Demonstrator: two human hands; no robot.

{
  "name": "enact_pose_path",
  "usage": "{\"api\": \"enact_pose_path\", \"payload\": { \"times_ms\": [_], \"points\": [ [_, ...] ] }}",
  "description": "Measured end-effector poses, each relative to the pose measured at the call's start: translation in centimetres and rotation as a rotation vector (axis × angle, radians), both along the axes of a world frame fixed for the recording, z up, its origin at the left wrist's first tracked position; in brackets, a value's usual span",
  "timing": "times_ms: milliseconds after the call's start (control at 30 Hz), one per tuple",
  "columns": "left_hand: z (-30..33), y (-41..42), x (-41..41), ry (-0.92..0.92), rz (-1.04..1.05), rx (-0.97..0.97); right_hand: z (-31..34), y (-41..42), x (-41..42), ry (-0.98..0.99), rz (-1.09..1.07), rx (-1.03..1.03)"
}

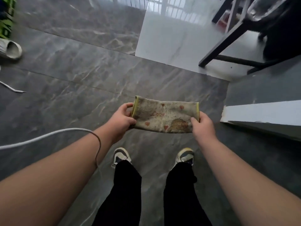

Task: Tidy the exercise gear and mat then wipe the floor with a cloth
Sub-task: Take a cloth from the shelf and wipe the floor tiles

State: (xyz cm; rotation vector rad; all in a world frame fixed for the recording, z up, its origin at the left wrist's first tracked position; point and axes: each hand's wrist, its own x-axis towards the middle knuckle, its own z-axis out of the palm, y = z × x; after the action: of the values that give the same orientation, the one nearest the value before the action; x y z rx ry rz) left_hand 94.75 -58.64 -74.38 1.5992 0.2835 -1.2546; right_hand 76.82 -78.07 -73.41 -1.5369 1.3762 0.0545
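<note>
A folded, stained cloth (164, 115) with red hearts and a yellow-green hem is stretched flat between both hands above the dark marble floor (73, 75). My left hand (121, 117) grips its left end, thumb on top and fingers curled under. My right hand (202, 123) pinches its right end. I stand upright, and my two sneakers show below the cloth. No mat or exercise gear is in sight.
A white cable (48, 136) loops over my left forearm. A grey slipper (10, 49) and a green-patterned object (6, 22) lie at the far left. Black table legs (228, 44) stand at the upper right on a pale tile. A grey-and-white ledge (263, 111) runs along the right.
</note>
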Motion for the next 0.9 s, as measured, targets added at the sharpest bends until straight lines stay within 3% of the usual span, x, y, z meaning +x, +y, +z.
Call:
{"api": "enact_pose_path", "payload": {
  "times_ms": [267, 433, 533, 667, 767, 900],
  "points": [
    [-25.2, -3.7, -2.0, -0.072, -0.016, 0.021, -25.7, -4.9, -1.5, 0.065, 0.243, -0.036],
    [-34.8, -5.1, -2.6, -0.088, -0.062, 0.032, -35.6, -8.3, -3.5, 0.079, 0.328, -0.032],
    [-37.2, -5.0, -2.3, -0.225, -0.307, 0.232, -38.3, -8.9, -4.1, 0.158, 0.364, -0.044],
    [-36.1, -4.6, -1.2, -0.676, -0.778, 0.597, -38.5, -9.3, -4.4, 0.294, 0.423, -0.207],
    [-34.4, -5.6, -1.2, -0.898, -0.918, 0.614, -37.1, -9.1, -3.0, 0.238, 0.559, -0.368],
    [-34.5, -7.8, -2.8, -1.061, -0.944, 0.439, -35.9, -7.3, -0.8, 0.175, 0.729, -0.461]
  ]
}}
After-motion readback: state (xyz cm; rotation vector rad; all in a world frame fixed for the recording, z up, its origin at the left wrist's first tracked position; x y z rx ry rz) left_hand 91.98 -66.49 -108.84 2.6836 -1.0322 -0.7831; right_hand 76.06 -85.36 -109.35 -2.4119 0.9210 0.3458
